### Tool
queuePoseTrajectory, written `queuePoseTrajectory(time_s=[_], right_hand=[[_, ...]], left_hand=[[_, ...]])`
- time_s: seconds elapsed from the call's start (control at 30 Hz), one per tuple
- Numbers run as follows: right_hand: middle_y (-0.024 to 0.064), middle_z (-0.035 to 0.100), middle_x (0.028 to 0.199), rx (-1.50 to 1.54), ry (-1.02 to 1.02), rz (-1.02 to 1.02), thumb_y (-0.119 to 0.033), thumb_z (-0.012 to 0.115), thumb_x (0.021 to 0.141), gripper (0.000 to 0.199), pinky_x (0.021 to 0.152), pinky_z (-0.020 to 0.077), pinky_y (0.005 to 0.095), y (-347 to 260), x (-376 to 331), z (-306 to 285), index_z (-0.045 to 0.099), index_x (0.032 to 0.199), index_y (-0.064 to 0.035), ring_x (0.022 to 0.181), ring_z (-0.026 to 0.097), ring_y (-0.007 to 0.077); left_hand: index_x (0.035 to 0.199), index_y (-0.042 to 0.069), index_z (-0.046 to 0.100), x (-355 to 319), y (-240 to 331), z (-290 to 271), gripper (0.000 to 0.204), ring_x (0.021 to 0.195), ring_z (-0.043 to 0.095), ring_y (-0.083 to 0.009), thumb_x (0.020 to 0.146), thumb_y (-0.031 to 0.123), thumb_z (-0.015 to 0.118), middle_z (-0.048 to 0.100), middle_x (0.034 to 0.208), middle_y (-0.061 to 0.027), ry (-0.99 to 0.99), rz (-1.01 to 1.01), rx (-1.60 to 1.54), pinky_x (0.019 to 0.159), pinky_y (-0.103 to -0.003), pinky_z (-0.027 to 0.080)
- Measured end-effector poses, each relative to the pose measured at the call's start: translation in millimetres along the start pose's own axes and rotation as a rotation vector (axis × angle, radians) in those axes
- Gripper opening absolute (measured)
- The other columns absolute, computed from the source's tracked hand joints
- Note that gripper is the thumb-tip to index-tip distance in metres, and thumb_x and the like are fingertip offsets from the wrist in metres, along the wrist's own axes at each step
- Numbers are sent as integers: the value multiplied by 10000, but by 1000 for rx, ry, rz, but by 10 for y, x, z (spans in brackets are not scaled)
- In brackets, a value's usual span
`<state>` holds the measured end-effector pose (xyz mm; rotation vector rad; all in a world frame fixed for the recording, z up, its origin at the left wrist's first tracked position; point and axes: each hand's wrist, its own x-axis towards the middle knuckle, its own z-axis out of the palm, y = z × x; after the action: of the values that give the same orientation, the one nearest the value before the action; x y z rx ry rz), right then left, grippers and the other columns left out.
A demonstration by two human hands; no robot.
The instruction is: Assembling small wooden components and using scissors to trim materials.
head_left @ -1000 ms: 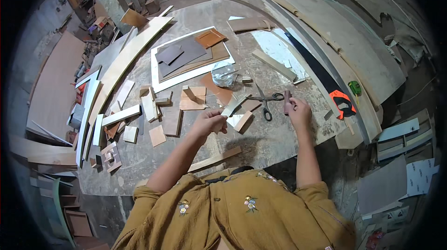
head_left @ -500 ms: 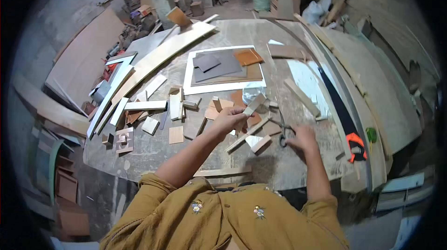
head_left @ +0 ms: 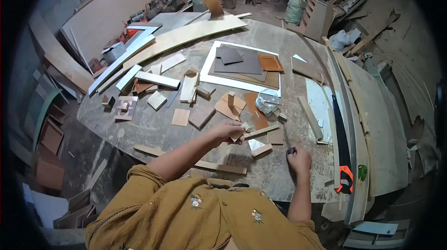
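My left hand (head_left: 229, 131) is closed around a small pale flat strip (head_left: 243, 130), seen nearly edge-on now. Just beyond it a narrow wooden stick (head_left: 263, 131) lies on the table, beside a small wood block (head_left: 262, 150). To the right, my right hand (head_left: 299, 159) is closed on the dark handle of a pair of scissors (head_left: 290, 150), low over the tabletop. The blades point away from me and are hard to make out. A clear plastic bag (head_left: 267, 101) lies beyond the hands, next to brown board pieces (head_left: 255, 109).
A handsaw (head_left: 343, 157) with an orange handle and a green tape measure (head_left: 362, 172) lie at the right. Dark panels on a white board (head_left: 209, 72) sit at the back. Wood offcuts (head_left: 157, 100) spread over the left, with long planks (head_left: 186, 41) behind.
My head view has swung, so the table appears shifted. The pale strip in my left hand has come lower and tilted. My right hand has drawn the scissors back toward me, apart from the stick.
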<state>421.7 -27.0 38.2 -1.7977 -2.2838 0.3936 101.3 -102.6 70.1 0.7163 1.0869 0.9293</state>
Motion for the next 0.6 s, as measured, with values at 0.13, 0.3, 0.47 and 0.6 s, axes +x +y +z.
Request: queuePoseTrajectory(time_s=[0.13, 0.3, 0.47, 0.6], right_hand=[[26, 534, 655, 568, -19, 49, -7, 544, 706, 328, 536, 395, 238, 141, 81, -57, 563, 1033, -34, 589, 489, 84], [-27, 508, 768, 1103, -472, -107, 20, 568, 729, 378, 610, 387, 178, -169, -78, -372, 524, 1100, -38, 673, 463, 44], [-6, 525, 795, 1020, -543, -229, -11, 677, 699, 384, 600, 404, 189, -537, -207, -351, 553, 1063, -23, 656, 482, 59], [-24, 491, 750, 948, -514, -346, -10, 625, 711, 392, 554, 369, 200, -495, -190, -187, 560, 1097, -21, 632, 427, 39]], left_hand=[[1039, 15, 611, -37, -4, -57, 275, 658, 608, -131, 901, 235, 518, 626, 739, -42, 4, 4, -11, 630, -276, 508], [1036, 0, 611, 7, 7, -80, 256, 598, 589, -112, 900, 189, 506, 603, 700, -23, 47, 68, -20, 592, -256, 502], [1003, 0, 618, -57, 182, 140, 250, 585, 569, -104, 898, 197, 505, 583, 683, -22, 50, 104, 61, 572, -251, 480], [931, 12, 616, 1, 177, 205, 195, 585, 567, -122, 897, 178, 520, 574, 673, -24, 22, 141, 103, 547, -252, 452]])
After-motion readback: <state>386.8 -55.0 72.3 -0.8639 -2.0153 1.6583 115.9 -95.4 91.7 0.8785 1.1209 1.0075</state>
